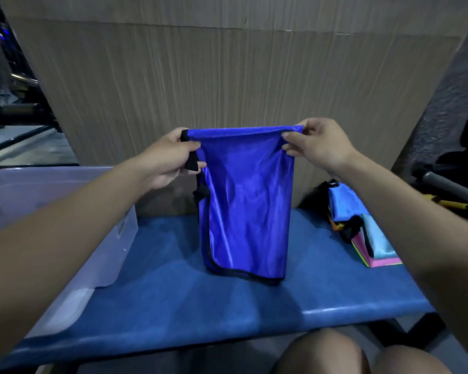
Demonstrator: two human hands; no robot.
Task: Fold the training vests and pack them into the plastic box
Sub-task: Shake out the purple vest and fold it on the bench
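You hold a blue vest (247, 201) of thin, glossy, satin-like cloth, edged in matt black binding (229, 271). The plastic box (65, 211) beside you is translucent, smooth and faintly frosted. Your table (200, 314) has a smooth blue top with a soft sheen. The folded vests (362, 225) look equally shiny. Behind stands matt, ribbed cardboard (227, 76).

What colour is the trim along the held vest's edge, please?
Black, on the blue vest; clearest along its bottom edge in the head view.
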